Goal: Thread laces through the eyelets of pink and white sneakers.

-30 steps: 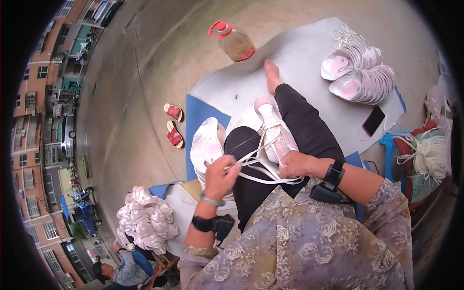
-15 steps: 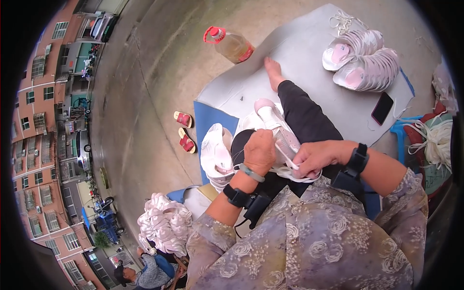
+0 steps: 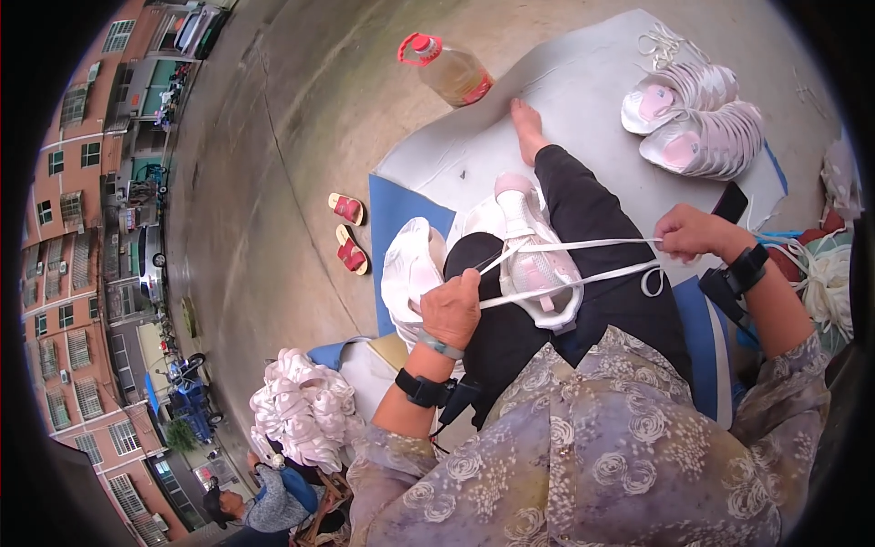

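A white and pale pink shoe upper lies across my dark-trousered lap, its toe pointing away from me. White shoelace runs from its eyelets in two long strands, pulled taut across the upper to the right. My right hand pinches the lace at the right, where a small loop dangles below. At the left of the upper, my left hand is closed around the strands' other side; a thin dark line beside its fingers is too fine to identify. Several nested white uppers stand just left of my knee.
Stacked white-pink uppers and a phone lie on the pale sheet. A red-capped bottle stands beyond it. Red slippers sit left. Piled uppers and a seated person are lower left; loose laces hang right.
My hands have moved apart from close together over the upper: the right outward to the right, the left slightly left and nearer. The lace strands between them are now stretched out.
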### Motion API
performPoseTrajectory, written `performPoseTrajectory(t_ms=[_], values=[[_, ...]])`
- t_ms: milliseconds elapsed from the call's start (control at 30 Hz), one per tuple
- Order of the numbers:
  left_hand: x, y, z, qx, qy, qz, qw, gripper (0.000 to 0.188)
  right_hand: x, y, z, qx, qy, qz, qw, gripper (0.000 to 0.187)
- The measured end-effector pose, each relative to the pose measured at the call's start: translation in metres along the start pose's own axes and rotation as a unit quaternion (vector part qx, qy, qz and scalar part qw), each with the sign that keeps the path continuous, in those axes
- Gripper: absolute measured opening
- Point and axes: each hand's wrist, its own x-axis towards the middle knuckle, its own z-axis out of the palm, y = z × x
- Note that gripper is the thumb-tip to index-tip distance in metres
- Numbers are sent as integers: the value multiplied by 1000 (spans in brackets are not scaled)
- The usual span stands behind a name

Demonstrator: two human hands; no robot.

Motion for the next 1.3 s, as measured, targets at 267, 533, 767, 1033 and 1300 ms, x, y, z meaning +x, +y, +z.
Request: performPoseTrajectory(t_ms=[267, 533, 767, 1033, 1300], values=[[-2, 9, 1, -73, -14, -72, 995, 19, 43, -50, 81, -232, 336, -423, 809, 21], [31, 27, 19, -57, 45, 34, 997, 25, 59, -65, 127, -374, 350, -411, 754, 23], [32, 32, 36, -32, 2, 20, 999, 17, 67, -50, 117, -448, 360, -427, 698, 15], [23, 15, 17, 27, -50, 94, 994, 13, 63, -60, 128, -425, 350, -395, 736, 13], [1, 2, 17, -4, -60, 108, 992, 19, 65, -57, 123, -434, 340, -408, 727, 13]])
